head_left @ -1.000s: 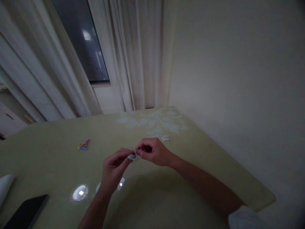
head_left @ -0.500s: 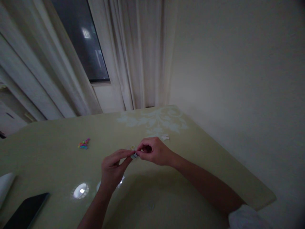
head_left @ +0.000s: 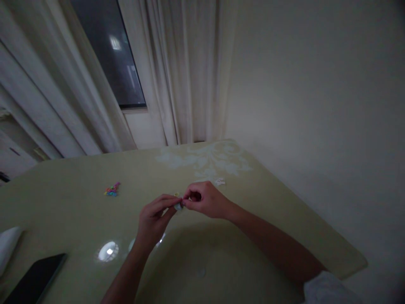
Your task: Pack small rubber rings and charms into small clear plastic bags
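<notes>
Above the middle of the table, my left hand (head_left: 154,219) pinches a small pale piece (head_left: 178,206) between thumb and fingertips. Its kind is too small to make out. My right hand (head_left: 207,199) is closed in a pinch against that same piece, its thumb and forefinger meeting the left fingertips. Whatever the right fingertips grip is hidden between them. Just beyond the fingertips lies a small yellow ring-like piece (head_left: 176,194) on the table. Behind the right hand sits a small white piece (head_left: 220,181).
Several small multicoloured pieces (head_left: 112,189) lie in a cluster on the glossy table (head_left: 79,219), left of my hands. A black flat device (head_left: 36,278) and a white object (head_left: 9,247) are at the near left. Curtains (head_left: 193,76) and a wall (head_left: 310,105) border the table.
My left hand has shifted slightly right and its fingers have tilted around the pale piece. The right hand stays almost where it was, still pinching.
</notes>
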The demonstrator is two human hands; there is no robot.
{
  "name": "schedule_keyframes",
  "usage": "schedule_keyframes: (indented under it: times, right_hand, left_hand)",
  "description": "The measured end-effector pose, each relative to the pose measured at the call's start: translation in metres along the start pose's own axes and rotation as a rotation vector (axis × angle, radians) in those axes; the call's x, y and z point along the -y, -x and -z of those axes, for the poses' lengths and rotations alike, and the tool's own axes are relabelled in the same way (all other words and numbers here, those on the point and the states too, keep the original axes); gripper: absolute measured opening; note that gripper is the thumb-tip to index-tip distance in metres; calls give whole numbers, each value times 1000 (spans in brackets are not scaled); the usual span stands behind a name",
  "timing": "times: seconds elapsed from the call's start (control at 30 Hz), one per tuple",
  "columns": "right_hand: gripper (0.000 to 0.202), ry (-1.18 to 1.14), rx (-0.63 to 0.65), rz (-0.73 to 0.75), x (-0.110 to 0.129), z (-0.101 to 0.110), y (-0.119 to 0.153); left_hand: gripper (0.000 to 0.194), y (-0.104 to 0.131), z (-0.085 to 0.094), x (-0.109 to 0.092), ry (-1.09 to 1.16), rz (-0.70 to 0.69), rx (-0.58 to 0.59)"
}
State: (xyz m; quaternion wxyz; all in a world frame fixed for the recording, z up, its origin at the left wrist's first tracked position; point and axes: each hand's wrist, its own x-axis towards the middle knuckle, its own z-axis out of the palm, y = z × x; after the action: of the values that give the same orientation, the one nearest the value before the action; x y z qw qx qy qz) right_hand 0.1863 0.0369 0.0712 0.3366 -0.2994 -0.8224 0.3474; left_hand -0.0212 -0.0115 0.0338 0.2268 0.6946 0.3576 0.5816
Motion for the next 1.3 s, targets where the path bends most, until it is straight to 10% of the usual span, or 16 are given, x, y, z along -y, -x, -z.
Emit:
schedule_keyframes:
  times: [0.27,0.5,0.57,1.0,1.3]
  right_hand:
    - [17,119,99,-30,4,7,1]
    - [19,335,996,34,-6,-25,14]
    - [16,366,1086,15,-6,-36,17]
    - [23,373,923,50,-1,-52,23]
    - [19,-252,169,-74,-6,21,-2]
  left_hand:
    - [14,2,-6,-2,83,241,-153]
    - [22,0,-4,0,142,339,-234]
    - [21,0,-4,-1,147,348,-244]
    - [20,1,-1,1,103,328,-246]
    - [14,3,-5,-3,182,303,-107]
